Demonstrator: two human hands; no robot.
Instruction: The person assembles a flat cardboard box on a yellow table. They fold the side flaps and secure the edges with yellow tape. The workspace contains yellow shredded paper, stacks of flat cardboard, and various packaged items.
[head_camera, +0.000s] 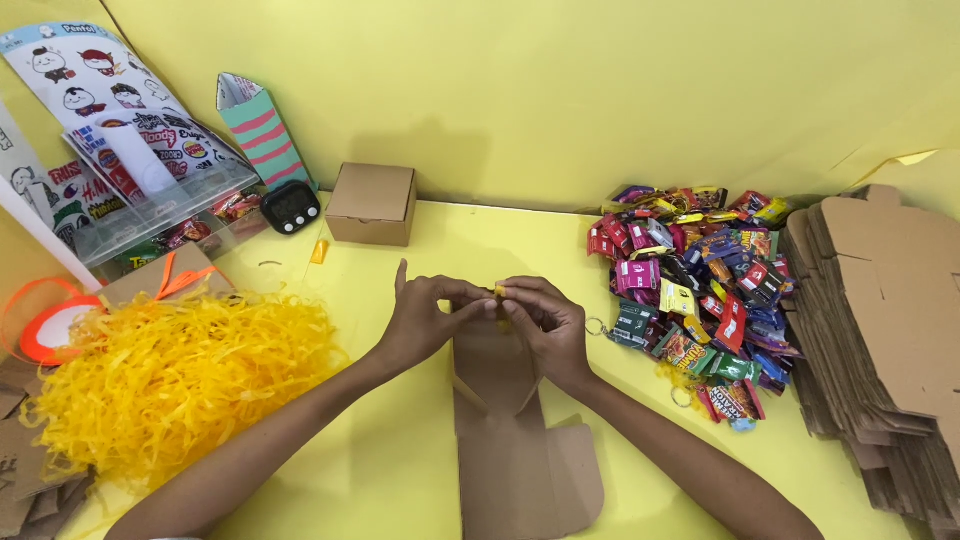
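Observation:
My left hand (425, 318) and my right hand (545, 322) meet at the middle of the yellow table, fingertips pinched together on a small yellow piece (499, 291). Directly beneath them lies an unfolded flat brown cardboard box blank (515, 450), running toward me. The left index finger points up. Both hands hover just above the far end of the blank.
A heap of yellow shredded paper (170, 375) lies left. A closed small brown box (372, 203), a black timer (291, 207) and a clear plastic bin (150, 222) stand at the back left. Colourful wrapped sweets (700, 290) are piled right, beside a stack of flat cardboard blanks (880, 330).

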